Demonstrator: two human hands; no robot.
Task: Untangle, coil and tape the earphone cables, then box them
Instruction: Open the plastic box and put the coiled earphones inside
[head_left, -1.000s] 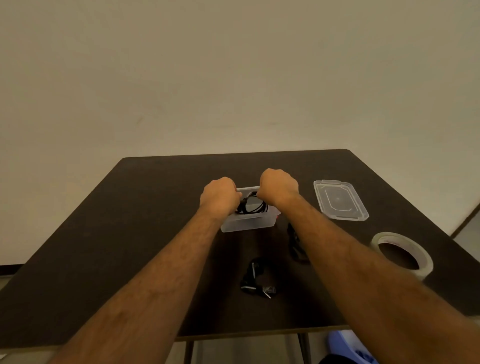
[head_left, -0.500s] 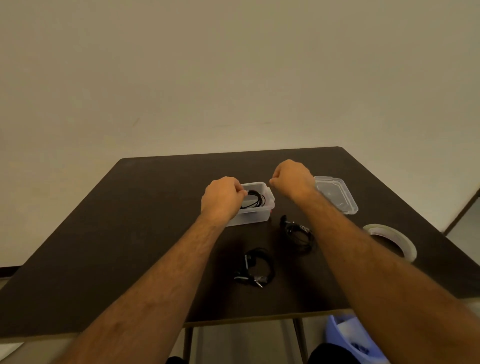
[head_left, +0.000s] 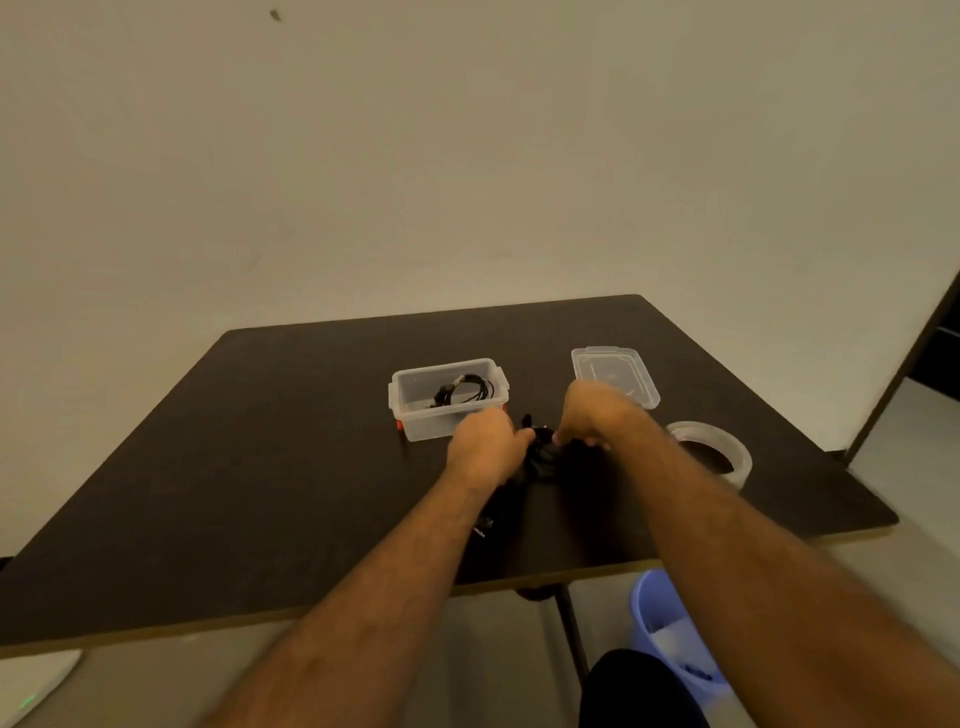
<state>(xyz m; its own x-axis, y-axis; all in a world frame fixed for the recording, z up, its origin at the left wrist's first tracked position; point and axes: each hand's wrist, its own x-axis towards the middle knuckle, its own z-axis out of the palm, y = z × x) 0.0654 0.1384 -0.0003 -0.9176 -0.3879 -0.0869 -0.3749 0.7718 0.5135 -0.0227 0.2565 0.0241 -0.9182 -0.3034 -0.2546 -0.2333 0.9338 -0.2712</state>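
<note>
A plain pale wall stands behind a dark brown tabletop (head_left: 260, 467). Going from left to right, first comes a clear plastic box (head_left: 448, 399) with no lid on it, sitting toward 12 o'clock from the hands. Inside it lies one black coiled earphone cable (head_left: 466, 391), curled up on the bottom. Just in front of the box, at its 5 o'clock side, is the left hand (head_left: 487, 448). Its fingers are bent down onto a dark bundle of earphone cable (head_left: 544, 460) on the tabletop, and they seem to pinch it, but the picture is blurry there. The bundle sits between the two hands. Another black cable piece (head_left: 485, 525) peeks out beside the left wrist, at 6 o'clock from the left hand. Next is the right hand (head_left: 592, 415), also curled with the fingers pointing down at the same bundle; it looks like it holds the bundle, though the blur makes that hard to see well. Past the right hand, at 1 o'clock, the clear lid (head_left: 615, 375) lies flat on the tabletop. At 3 o'clock from the hands a roll of tape (head_left: 714, 452) lies flat near the right edge. Below the tabletop, at 5 o'clock, stands a light blue bin (head_left: 667, 623) on the floor.
</note>
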